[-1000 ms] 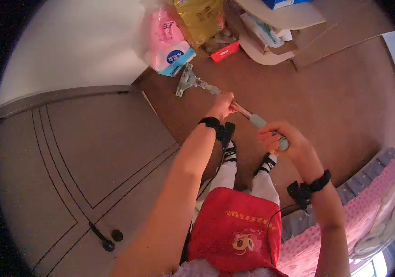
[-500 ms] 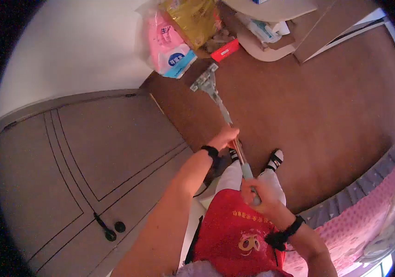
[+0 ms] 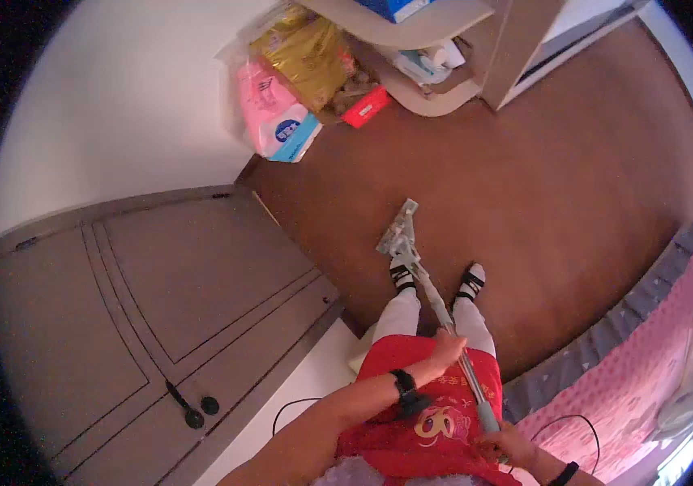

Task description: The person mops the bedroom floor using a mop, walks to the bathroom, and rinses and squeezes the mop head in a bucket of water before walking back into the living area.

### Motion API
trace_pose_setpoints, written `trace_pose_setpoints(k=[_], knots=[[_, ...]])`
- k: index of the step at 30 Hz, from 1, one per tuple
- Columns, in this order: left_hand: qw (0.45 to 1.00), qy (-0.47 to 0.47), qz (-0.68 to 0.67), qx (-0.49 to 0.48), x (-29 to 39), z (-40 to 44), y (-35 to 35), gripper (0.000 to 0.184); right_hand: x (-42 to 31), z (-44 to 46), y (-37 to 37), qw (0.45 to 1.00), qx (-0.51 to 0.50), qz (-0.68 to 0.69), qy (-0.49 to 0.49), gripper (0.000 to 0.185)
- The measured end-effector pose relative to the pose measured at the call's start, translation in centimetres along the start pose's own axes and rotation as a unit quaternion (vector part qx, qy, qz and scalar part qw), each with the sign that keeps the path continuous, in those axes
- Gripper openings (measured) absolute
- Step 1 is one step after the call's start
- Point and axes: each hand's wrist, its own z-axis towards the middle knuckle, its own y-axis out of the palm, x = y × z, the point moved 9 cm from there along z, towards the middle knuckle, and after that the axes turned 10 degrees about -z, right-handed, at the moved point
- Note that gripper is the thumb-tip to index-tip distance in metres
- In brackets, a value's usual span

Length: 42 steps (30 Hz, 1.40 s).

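Note:
A long-handled mop with a flat grey head and a metal pole slants across the front of my body. My left hand is wrapped round the middle of the pole. At the top end, my right hand grips the grey handle. The mop head is by my left foot; whether it touches the floor I cannot tell. Behind the pole is my red apron with a cartoon print. My right foot is to the right of the pole.
A grey door with a black handle lies on the left. Pink and yellow bags and a red box stand by the wall near rounded shelves. A pink bed cover is at right, brown floor between.
The mop head has come back from near the bags to my feet. Both hands have moved down and toward my body with the pole. My view has shifted slightly.

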Motion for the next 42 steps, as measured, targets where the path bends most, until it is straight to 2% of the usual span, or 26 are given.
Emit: trace_pose_setpoints(k=[2, 5, 7, 9, 11, 12, 14, 15, 17, 18, 21, 22, 25, 27, 28, 29, 30, 32, 34, 35, 38, 39, 40, 42], knots=[[0.999, -0.019, -0.036, -0.02, 4.1, -0.6, -0.9, 0.018, -2.4, 0.1, 0.1, 0.992, 0.043, -0.117, -0.017, 0.011], [0.994, -0.037, -0.093, -0.041, 13.1, -0.6, -1.9, 0.016, -5.5, 3.2, 0.6, 0.997, 0.035, -0.036, -0.056, 0.01], [0.995, 0.007, -0.078, -0.063, 17.3, 2.2, -2.9, 0.015, -9.0, 6.5, 0.6, 0.987, 0.031, -0.035, -0.151, 0.009], [0.993, 0.045, -0.075, -0.075, 20.4, 6.3, -3.4, 0.015, -13.6, 7.4, 2.0, 0.983, -0.047, 0.021, -0.174, 0.01], [0.99, 0.056, -0.08, -0.099, 24.4, 9.6, -3.4, 0.014, -19.1, 9.3, 1.9, 0.965, -0.05, -0.004, -0.256, 0.012], [0.991, 0.055, -0.068, -0.104, 25.7, 12.4, -3.7, 0.016, -22.0, 9.6, 1.8, 0.936, -0.055, -0.069, -0.341, 0.012], [0.992, 0.061, -0.063, -0.095, 28.2, 15.7, -3.9, 0.019, -24.9, 11.8, 1.1, 0.933, -0.151, 0.003, -0.325, 0.013], [0.992, 0.069, -0.069, -0.081, 29.3, 16.2, -3.9, 0.022, -24.8, 12.9, 1.1, 0.936, -0.238, 0.14, -0.219, 0.015], [0.993, 0.015, -0.019, -0.115, 29.1, 17.4, -2.2, 0.025, -24.9, 11.6, -0.9, 0.937, -0.218, 0.175, -0.208, 0.016], [0.991, -0.012, 0.008, -0.133, 28.3, 17.6, -1.1, 0.026, -24.6, 10.9, -1.8, 0.937, -0.208, 0.194, -0.203, 0.017], [0.993, 0.021, 0.002, -0.117, 25.2, 19.0, 0.0, 0.028, -23.4, 10.2, -2.0, 0.927, -0.179, 0.243, -0.224, 0.017], [0.996, 0.005, 0.041, -0.084, 24.2, 18.5, 0.1, 0.027, -21.7, 10.8, -2.5, 0.939, -0.146, 0.259, -0.174, 0.018], [0.98, -0.059, 0.176, -0.071, 22.6, 14.6, 2.4, 0.026, -18.3, 8.3, -1.6, 0.928, -0.123, 0.319, -0.149, 0.016], [0.948, 0.015, 0.312, -0.058, 21.6, 10.9, 5.2, 0.03, -14.3, 6.6, -2.6, 0.923, -0.149, 0.313, -0.169, 0.015], [0.88, 0.143, 0.442, -0.102, 19.2, 11.6, 7.1, 0.033, -13.6, 4.7, -4.0, 0.927, -0.073, 0.093, -0.355, 0.01], [0.776, 0.269, 0.553, -0.142, 16.0, 11.5, 9.2, 0.036, -10.9, 4.0, -4.6, 0.928, -0.043, 0.04, -0.369, 0.006], [0.826, 0.236, 0.496, -0.13, 13.7, 9.2, 9.6, 0.034, -8.2, 3.4, -5.1, 0.924, -0.012, -0.014, -0.381, 0.005], [0.91, 0.18, 0.361, -0.095, 9.3, 4.4, 10.4, 0.031, -1.9, 2.4, -5.3, 0.966, -0.031, 0.073, -0.244, 0.004], [0.833, 0.354, 0.407, -0.121, 6.8, 1.9, 13.9, 0.021, 4.5, 0.9, -5.1, 0.972, -0.062, 0.185, -0.135, 0.01], [0.828, 0.352, 0.414, -0.139, 6.2, 0.9, 15.3, 0.02, 7.4, 0.1, -4.1, 0.94, -0.093, 0.327, -0.007, 0.012], [0.839, 0.292, 0.429, -0.162, -0.4, -4.0, 16.9, 0.021, 8.4, -5.2, -5.8, 0.991, 0.031, 0.13, -0.013, 0.014], [0.85, 0.255, 0.433, -0.157, -3.8, -5.4, 17.1, 0.024, 8.4, -6.6, -5.7, 0.987, 0.02, 0.161, 0.01, 0.013], [0.859, 0.227, 0.438, -0.139, -6.7, -2.7, 17.2, 0.033, 7.0, -7.0, -6.1, 0.981, 0.014, 0.192, 0.012, 0.012], [0.934, 0.092, 0.323, -0.123, -7.6, -2.9, 16.2, 0.048, 6.0, -8.3, -6.6, 0.975, -0.013, 0.221, 0.025, 0.007]])
